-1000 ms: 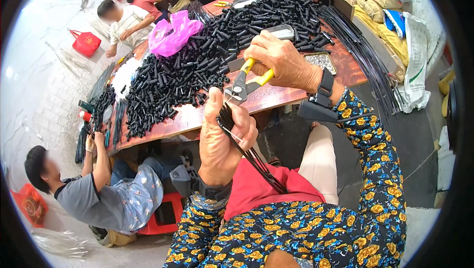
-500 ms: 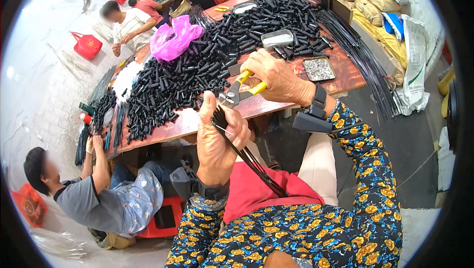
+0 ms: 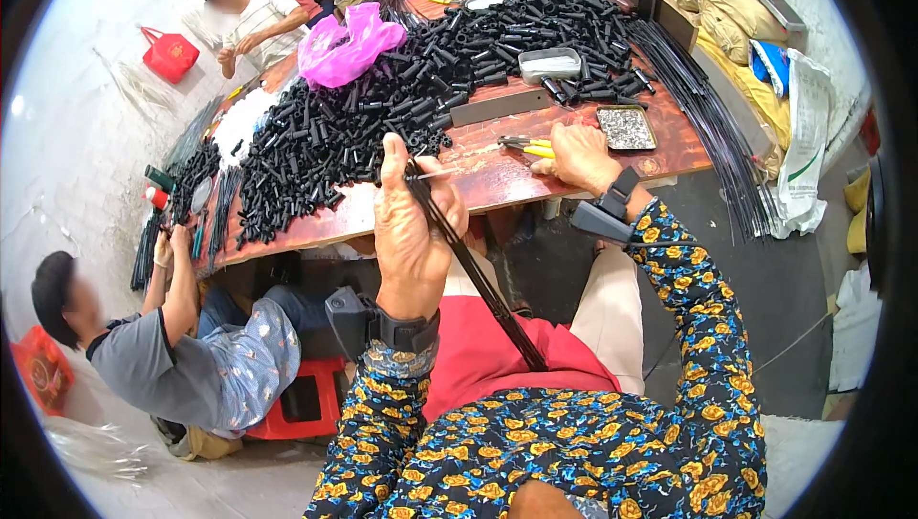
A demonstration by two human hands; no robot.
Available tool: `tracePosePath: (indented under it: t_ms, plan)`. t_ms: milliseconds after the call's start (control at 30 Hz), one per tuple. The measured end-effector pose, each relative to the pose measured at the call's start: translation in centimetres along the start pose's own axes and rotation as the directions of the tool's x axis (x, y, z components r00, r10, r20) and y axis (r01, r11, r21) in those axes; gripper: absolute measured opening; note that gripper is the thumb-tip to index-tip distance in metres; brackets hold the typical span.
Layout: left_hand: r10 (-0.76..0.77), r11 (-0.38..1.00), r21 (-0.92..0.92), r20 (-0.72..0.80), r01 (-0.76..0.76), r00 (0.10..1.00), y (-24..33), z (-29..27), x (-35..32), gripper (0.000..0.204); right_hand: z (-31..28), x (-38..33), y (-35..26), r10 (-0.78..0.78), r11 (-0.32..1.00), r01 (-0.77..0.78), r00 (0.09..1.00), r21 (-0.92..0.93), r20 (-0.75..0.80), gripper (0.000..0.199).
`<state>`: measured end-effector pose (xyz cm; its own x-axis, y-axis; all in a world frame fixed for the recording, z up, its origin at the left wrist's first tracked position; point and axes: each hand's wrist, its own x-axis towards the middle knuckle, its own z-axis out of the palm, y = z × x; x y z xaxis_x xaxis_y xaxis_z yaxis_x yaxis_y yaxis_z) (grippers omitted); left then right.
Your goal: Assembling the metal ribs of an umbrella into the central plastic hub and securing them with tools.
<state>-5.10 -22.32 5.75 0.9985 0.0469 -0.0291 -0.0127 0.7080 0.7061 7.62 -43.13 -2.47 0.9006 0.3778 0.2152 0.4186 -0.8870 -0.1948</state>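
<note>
My left hand (image 3: 413, 249) is closed around a bundle of thin black rods (image 3: 486, 297), which slants down over my red apron toward my lap. A thin pale tip (image 3: 438, 174) sticks out sideways at the top of this bundle, beside my raised thumb. At the table's front, my right hand (image 3: 581, 157) is closed over the handles of yellow-handled pliers (image 3: 525, 145), low over the red-brown tabletop. The jaws point left, apart from the bundle. Right of that hand is a shallow square tin (image 3: 626, 128) of small silvery pieces.
A large heap of short black tubes (image 3: 382, 117) covers much of the table (image 3: 492, 189). Around it lie a pink plastic bag (image 3: 349, 45), a clear box (image 3: 549, 65), a dark flat bar (image 3: 497, 109) and long black rods (image 3: 703, 103). A co-worker (image 3: 167, 356) sits at left.
My right hand has moved the pliers away from the bundle, rightward and down to the tabletop. My left hand keeps the bundle nearly in place. The view has shifted slightly.
</note>
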Motion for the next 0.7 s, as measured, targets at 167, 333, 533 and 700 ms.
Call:
tracePosePath:
  t_ms: [167, 333, 533, 700]
  plan:
    - [0.033, 0.999, 0.045, -0.166, -0.026, 0.986, -0.8, 0.8, 0.9, 0.051, -2.4, -0.9, -3.5, -0.191, 0.903, 0.315, 0.904, 0.292, -0.382, 0.043]
    - [0.148, 0.987, 0.066, -0.066, -0.143, 0.987, -1.1, 0.6, 1.3, 0.031, -7.4, -3.7, -10.4, -0.140, -0.112, 0.121, 0.981, 0.986, -0.137, 0.021]
    - [0.158, 0.977, 0.140, 0.043, -0.162, 0.987, -0.7, 0.7, 1.5, 0.023, -7.2, -3.8, -10.6, -0.056, -0.083, 0.111, 0.992, 0.990, -0.116, 0.024]
    - [0.086, 0.995, 0.032, 0.126, -0.091, 0.988, 0.0, 0.1, 0.5, 0.014, -7.7, -3.9, -11.0, 0.000, -0.041, 0.044, 0.999, 0.998, -0.044, 0.018]
